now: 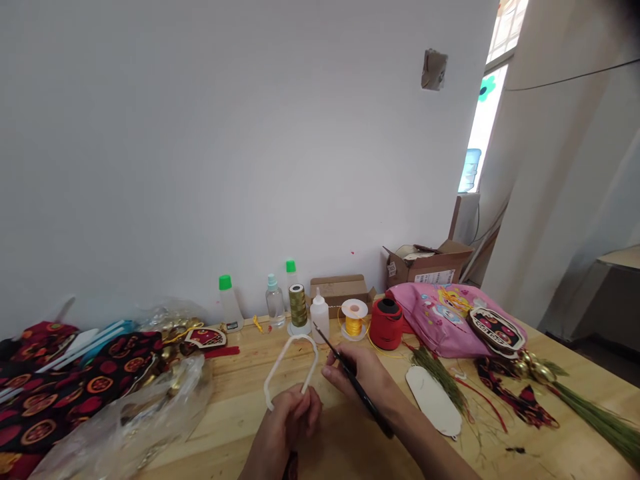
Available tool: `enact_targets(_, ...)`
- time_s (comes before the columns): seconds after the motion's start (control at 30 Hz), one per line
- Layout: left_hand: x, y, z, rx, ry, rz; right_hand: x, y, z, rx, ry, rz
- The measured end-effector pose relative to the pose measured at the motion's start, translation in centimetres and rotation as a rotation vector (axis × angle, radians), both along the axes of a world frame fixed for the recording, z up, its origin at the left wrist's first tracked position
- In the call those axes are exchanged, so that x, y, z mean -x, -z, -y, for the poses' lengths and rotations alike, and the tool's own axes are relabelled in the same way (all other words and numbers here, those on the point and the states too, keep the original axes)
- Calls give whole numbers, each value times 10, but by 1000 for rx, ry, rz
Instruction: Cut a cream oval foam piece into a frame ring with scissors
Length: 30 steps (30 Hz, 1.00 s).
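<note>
Gripping a thin white elongated-octagon ring (267, 388) in left hand (294, 415) at lower centre, slim black pointed tool (358, 386) in right hand (367, 373) just beside; looks early, bare where visible, can't tell remaining steps.

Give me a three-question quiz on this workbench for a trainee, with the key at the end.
1. What does the left hand hold?
2. True or false: the yellow thread spool stands between the white nozzle bottle and the red thread cone.
3. The right hand holds: A) a green-capped bottle; B) a slim dark tool; C) a cardboard box.

Key: 1. A white, open frame. 2. True. 3. B.
</note>
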State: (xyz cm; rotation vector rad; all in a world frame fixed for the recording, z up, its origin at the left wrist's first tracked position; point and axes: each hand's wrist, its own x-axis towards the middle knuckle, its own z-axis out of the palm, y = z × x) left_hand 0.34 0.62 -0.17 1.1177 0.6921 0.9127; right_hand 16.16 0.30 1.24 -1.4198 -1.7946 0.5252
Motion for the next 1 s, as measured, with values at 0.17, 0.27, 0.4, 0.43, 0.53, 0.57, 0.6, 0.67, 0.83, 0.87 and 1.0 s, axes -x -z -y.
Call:
enact_targets(0.17,1,2,-10,148,-256,190,-15,0,7,-139,174,514)
enact_targets(0.27,-1,8,-13,88,-361,112,-15,3,9,-142,194,612)
enact_targets(0.4,-4,11,-13,43,-325,27,-8,4,9,-165,168,650)
enact_targets(0.43,-4,11,-13,24,-313,3,-6,4,9,-168,159,659)
enact_targets(0.53,-2,8,-13,-67,-311,-130,-3,5,10,-171,136,685)
enact_targets(0.57,-1,7,-13,-90,-320,-171,-3,5,10,-172,135,690)
enact_targets(0.6,1,7,-14,-101,-337,-194,-3,5,11,-172,135,691)
enact_targets(0.67,4,8,-17,-81,-390,-181,-5,6,12,-165,144,677)
enact_targets(0.83,3,5,-15,87,-393,-38,-10,6,13,-163,180,346)
enact_targets(0.87,1,2,-12,126,-329,-19,-9,6,11,-158,174,209)
enact_targets(1.0,-8,-6,4,210,-12,5,-1,4,7,-51,56,-325)
